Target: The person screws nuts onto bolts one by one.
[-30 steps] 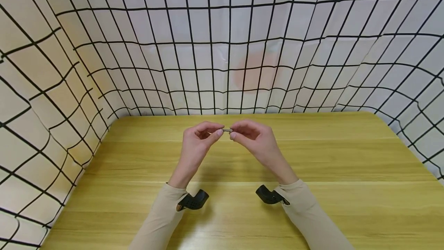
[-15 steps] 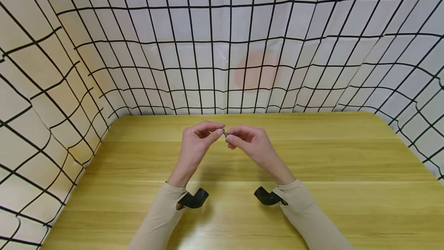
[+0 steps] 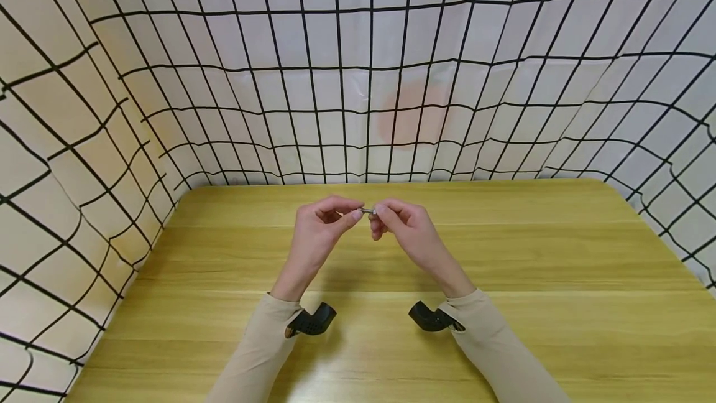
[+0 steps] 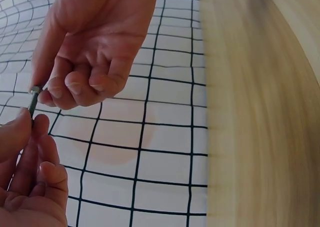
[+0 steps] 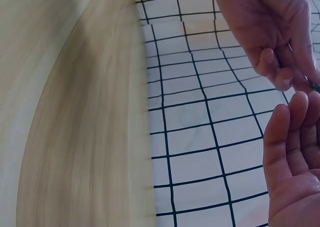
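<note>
Above the table, a small metal bolt (image 3: 367,211) lies nearly level between the two hands. My left hand (image 3: 319,229) pinches its shank between thumb and fingertips. At the other end, my right hand (image 3: 411,226) pinches with thumb and forefinger, its other fingers curled below. In the left wrist view, the bolt (image 4: 34,101) shows a hexagonal end by the right hand (image 4: 95,47); whether that is the head or a nut I cannot tell. The left hand (image 4: 35,177) grips the lower part there. The right wrist view catches only a dark bit of bolt (image 5: 315,87) at its edge.
Both hands are held over a wooden table (image 3: 358,341). White sheeting with a black grid (image 3: 358,98) rises behind the table and at both sides. Black wrist-worn devices (image 3: 316,320) stick out from both sleeves.
My right fingers dropped and tilted the bolt half a second ago; now they are raised again and the bolt is nearly level. The left hand has stayed almost still.
</note>
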`<state>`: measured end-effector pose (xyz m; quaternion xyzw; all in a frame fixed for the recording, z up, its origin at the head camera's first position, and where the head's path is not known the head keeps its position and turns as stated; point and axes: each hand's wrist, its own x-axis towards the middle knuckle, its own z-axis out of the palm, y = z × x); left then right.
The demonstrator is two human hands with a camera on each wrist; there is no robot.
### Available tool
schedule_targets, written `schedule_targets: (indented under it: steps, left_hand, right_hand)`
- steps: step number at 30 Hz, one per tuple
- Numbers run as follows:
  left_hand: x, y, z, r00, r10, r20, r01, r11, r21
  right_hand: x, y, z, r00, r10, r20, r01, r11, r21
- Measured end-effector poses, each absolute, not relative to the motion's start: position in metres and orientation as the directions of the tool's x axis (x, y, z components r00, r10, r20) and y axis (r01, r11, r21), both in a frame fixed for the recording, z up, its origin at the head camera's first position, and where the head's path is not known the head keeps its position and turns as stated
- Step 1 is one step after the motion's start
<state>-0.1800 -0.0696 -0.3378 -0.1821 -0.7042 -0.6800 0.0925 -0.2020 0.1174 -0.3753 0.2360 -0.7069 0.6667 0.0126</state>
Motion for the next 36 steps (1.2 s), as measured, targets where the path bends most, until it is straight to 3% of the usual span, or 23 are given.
schedule_targets:
  steps: [8,15,36]
  left_hand:
    - [-0.177,-0.068,-0.336,-0.923,0.142,0.357,0.367,0.043,0.929]
    - [-0.190,-0.068,-0.355,-0.930,0.119,0.347,0.352,0.029,0.935]
    - [-0.198,-0.070,-0.367,-0.924,0.089,0.371,0.370,-0.023,0.929]
  right_hand:
    - [-0.201,0.117,-0.376,-0.899,-0.303,0.316,-0.320,-0.041,-0.947]
    - [-0.202,0.119,-0.376,-0.910,-0.260,0.324,-0.344,0.035,-0.938]
    - [-0.201,0.126,-0.369,-0.870,-0.284,0.403,-0.426,0.022,-0.904]
